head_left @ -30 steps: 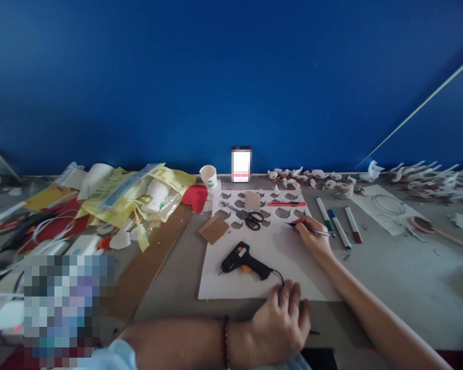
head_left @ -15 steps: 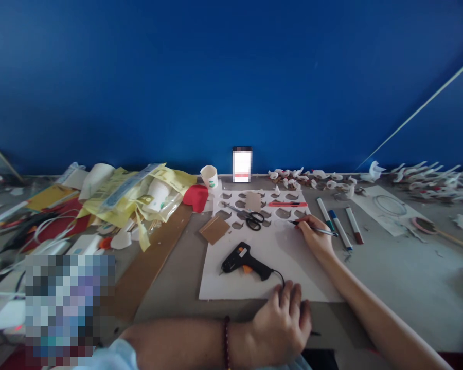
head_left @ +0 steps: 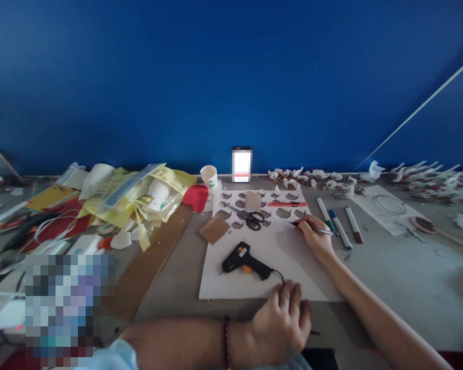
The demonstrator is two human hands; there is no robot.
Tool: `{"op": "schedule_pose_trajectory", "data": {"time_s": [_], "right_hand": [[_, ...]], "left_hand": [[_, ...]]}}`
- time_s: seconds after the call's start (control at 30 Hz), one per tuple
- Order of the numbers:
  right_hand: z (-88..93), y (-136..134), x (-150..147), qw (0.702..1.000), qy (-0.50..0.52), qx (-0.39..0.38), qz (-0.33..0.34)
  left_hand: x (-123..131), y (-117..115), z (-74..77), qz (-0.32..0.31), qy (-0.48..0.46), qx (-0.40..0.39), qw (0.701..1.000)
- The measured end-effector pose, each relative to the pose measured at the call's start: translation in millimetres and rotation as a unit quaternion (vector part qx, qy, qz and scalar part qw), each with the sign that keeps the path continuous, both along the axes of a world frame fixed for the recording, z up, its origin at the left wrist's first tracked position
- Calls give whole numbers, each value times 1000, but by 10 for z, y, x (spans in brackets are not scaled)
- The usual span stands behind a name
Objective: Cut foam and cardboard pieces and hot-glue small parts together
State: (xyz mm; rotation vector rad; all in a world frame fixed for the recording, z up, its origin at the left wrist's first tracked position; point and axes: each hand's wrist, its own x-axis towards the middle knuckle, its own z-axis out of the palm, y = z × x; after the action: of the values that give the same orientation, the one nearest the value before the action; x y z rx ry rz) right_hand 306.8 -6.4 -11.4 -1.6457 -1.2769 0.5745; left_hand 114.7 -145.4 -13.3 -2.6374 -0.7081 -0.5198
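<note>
White sheet (head_left: 278, 249) is the thing being worked on: it lies flat beneath the right hand (head_left: 316, 241), its near edge under the fingertips of the left hand (head_left: 283, 321). The right fingers are clamped together on a pen (head_left: 327, 233), its shaft slanting back over the hand and its tip just left of the fingertips, at the sheet's surface. A faint curved outline shows just left of that tip, so the step in hand looks to be drawing a shape freehand; whether the tip touches at this instant I cannot tell. Beyond the right fingers, rows of curved openings are already cut through the sheet.

The left fingers are slightly apart and grip nothing, lying over the near edge beside the cord of a glue gun (head_left: 250, 262); whether they press down I cannot tell. The next move seems to call for a light, steady turn of the pen to carry the line round, with the left fingers bracing the sheet. Scissors (head_left: 253, 221) lie left of the right fingers, a red pen-like tool (head_left: 287, 204) just beyond them, and three markers (head_left: 340, 229) to their right, all clear of the outline.
</note>
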Motion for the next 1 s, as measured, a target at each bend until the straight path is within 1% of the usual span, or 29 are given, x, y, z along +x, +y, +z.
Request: {"op": "schedule_pose_trajectory", "data": {"time_s": [0.47, 1.0], "right_hand": [[-30, 3, 18, 1000, 13, -6, 8], [-26, -3, 15, 999, 40, -4, 7]], "left_hand": [[5, 12, 9, 3, -24, 7, 1000], [-13, 17, 40, -9, -11, 9, 1000]]}}
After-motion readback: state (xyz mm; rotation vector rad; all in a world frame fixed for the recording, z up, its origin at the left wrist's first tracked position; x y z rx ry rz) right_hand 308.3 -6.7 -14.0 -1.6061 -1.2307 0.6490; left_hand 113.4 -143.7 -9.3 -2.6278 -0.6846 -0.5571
